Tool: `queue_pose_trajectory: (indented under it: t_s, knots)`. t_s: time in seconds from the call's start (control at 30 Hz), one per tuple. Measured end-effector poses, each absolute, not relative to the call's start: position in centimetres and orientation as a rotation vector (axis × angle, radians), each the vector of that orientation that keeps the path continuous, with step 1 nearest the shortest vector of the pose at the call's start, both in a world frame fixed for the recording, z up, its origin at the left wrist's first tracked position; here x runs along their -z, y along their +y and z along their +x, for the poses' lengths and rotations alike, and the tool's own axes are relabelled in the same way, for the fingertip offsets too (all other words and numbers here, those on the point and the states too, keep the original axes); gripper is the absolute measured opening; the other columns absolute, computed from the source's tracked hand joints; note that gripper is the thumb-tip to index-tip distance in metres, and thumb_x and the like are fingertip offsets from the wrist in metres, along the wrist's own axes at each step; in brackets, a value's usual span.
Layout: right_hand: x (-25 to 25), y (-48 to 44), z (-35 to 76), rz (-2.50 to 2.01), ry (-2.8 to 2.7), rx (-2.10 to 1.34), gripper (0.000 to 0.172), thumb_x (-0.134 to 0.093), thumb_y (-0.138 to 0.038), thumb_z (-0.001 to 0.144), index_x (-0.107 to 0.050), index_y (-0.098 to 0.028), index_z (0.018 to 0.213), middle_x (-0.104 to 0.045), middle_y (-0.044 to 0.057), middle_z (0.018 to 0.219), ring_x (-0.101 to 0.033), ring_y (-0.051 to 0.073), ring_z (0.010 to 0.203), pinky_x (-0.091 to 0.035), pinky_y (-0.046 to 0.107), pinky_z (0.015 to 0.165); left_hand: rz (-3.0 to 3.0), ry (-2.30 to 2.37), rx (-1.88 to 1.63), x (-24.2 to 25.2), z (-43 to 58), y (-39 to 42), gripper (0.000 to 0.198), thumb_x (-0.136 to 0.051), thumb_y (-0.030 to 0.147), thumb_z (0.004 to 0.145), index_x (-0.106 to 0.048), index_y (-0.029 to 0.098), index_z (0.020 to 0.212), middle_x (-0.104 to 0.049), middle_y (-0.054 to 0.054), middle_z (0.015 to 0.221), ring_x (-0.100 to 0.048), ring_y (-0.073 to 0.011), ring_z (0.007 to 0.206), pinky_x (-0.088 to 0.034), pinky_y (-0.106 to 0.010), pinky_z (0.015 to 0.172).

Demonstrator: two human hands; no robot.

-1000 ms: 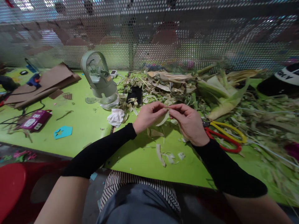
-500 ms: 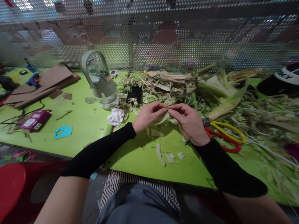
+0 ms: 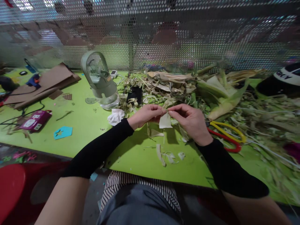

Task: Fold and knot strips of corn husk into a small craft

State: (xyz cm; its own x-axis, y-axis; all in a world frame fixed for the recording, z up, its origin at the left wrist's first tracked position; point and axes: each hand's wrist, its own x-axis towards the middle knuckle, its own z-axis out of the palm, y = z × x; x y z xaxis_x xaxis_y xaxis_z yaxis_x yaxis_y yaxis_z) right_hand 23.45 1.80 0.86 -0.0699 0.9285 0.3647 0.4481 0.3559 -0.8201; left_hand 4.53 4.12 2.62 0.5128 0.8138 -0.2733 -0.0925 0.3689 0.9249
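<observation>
A pale piece of corn husk (image 3: 165,121) hangs between my hands over the green table (image 3: 140,156). My left hand (image 3: 148,115) pinches its upper end with thumb and forefinger. From the other side, my right hand (image 3: 189,120) has thumb and forefinger pressed together at the same end; the exact spot they grip is too small to make out. Scissors (image 3: 228,134) with yellow and red handles lie beside my right wrist, their blades mostly hidden. Several husk scraps (image 3: 160,155) are scattered on the table below my hands.
Behind my hands lies a heap of dried husks (image 3: 164,82), with a greener corn husk (image 3: 221,103) on the right. A clear bottle (image 3: 100,81) and crumpled tissue (image 3: 116,116) stand left of my hands. Further left are a purple box (image 3: 36,120), a blue paper piece (image 3: 62,132) and cardboard (image 3: 47,84).
The pale husk piece has turned and now hangs down flat, facing me. Both hands have shifted only slightly, with the fingertips still close together.
</observation>
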Motion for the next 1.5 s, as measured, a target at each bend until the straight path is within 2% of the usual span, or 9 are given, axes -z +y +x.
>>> queue_pose_trajectory:
  t_s: [0.17, 0.37, 0.63, 0.83, 1.0, 1.2, 1.4, 1.5]
  knots:
    - [-1.3, 1.6, 23.6, -1.228, -1.783, -0.657, 0.008, -0.072, -0.030, 0.083, -0.076, -0.024, 0.083, -0.078, 0.002, 0.079, -0.069, 0.018, 0.067, -0.059, 0.035, 0.068, 1.021, 0.830, -0.627, -2.8, 4.2, 4.3, 0.023, -0.074, 0.020, 0.086, -0.059, 0.014, 0.069, -0.046, 0.009, 0.058, -0.040, -0.0031, 0.051, -0.042, -0.020, 0.061]
    - [-1.4, 1.5, 23.4, -1.190, -1.830, -0.615, 0.008, -0.070, -0.028, 0.084, -0.076, -0.023, 0.083, -0.078, 0.004, 0.084, -0.070, 0.019, 0.071, -0.059, 0.037, 0.072, 1.053, 0.843, -0.656, -2.5, 4.1, 4.3, 0.034, -0.071, 0.028, 0.090, -0.054, 0.015, 0.064, -0.046, 0.008, 0.058, -0.043, -0.0025, 0.052, -0.041, -0.019, 0.059]
    - [-0.9, 2.0, 23.2, -1.235, -1.545, -0.957, 0.019, -0.082, -0.039, 0.075, -0.074, -0.023, 0.081, -0.073, 0.002, 0.080, -0.063, 0.016, 0.070, -0.055, 0.034, 0.071, 1.221, 0.889, -0.756, -2.4, 4.4, 4.2, 0.017, -0.066, 0.017, 0.090, -0.060, 0.013, 0.075, -0.054, 0.006, 0.062, -0.046, -0.0033, 0.054, -0.037, -0.021, 0.059]
    - [-0.6, 2.1, 22.9, -1.233, -1.338, -1.163, 0.025, -0.088, -0.037, 0.066, -0.073, -0.022, 0.079, -0.068, 0.000, 0.077, -0.057, 0.012, 0.068, -0.050, 0.030, 0.069, 1.348, 0.883, -0.817, -2.5, 4.6, 4.2, 0.014, -0.066, 0.013, 0.088, -0.060, 0.012, 0.076, -0.056, 0.006, 0.062, -0.047, -0.0040, 0.055, -0.036, -0.022, 0.060]
    - [-0.4, 2.0, 23.0, -1.237, -1.411, -1.022, 0.021, -0.083, -0.036, 0.072, -0.072, -0.023, 0.083, -0.070, 0.001, 0.082, -0.061, 0.015, 0.073, -0.052, 0.032, 0.074, 1.363, 0.877, -0.817, -2.5, 4.7, 4.3, 0.016, -0.064, 0.012, 0.089, -0.058, 0.013, 0.074, -0.055, 0.006, 0.059, -0.047, -0.0040, 0.054, -0.036, -0.023, 0.060]
    - [-0.6, 1.8, 23.0, -1.236, -1.630, -0.799, 0.013, -0.072, -0.033, 0.083, -0.074, -0.023, 0.091, -0.074, 0.003, 0.088, -0.069, 0.020, 0.082, -0.057, 0.038, 0.084, 1.320, 0.890, -0.841, -2.2, 4.7, 4.2, 0.011, -0.068, 0.008, 0.085, -0.059, 0.012, 0.081, -0.060, 0.005, 0.067, -0.053, -0.0045, 0.061, -0.040, -0.023, 0.065]
    - [-0.7, 1.5, 23.2, -1.197, -1.747, -0.638, 0.009, -0.069, -0.029, 0.087, -0.076, -0.024, 0.090, -0.077, 0.003, 0.092, -0.070, 0.019, 0.081, -0.059, 0.038, 0.080, 1.100, 0.830, -0.820, -1.9, 4.5, 4.6, 0.012, -0.068, 0.006, 0.084, -0.058, 0.014, 0.084, -0.055, 0.008, 0.065, -0.046, -0.0023, 0.054, -0.037, -0.020, 0.059]
    - [-0.9, 1.3, 23.2, -1.182, -1.801, -0.563, 0.009, -0.068, -0.028, 0.088, -0.077, -0.025, 0.089, -0.078, 0.004, 0.093, -0.070, 0.020, 0.081, -0.059, 0.039, 0.079, 1.011, 0.825, -0.748, -1.8, 4.3, 4.9, 0.013, -0.069, 0.008, 0.084, -0.058, 0.015, 0.084, -0.057, 0.008, 0.067, -0.050, -0.0021, 0.057, -0.043, -0.021, 0.066]
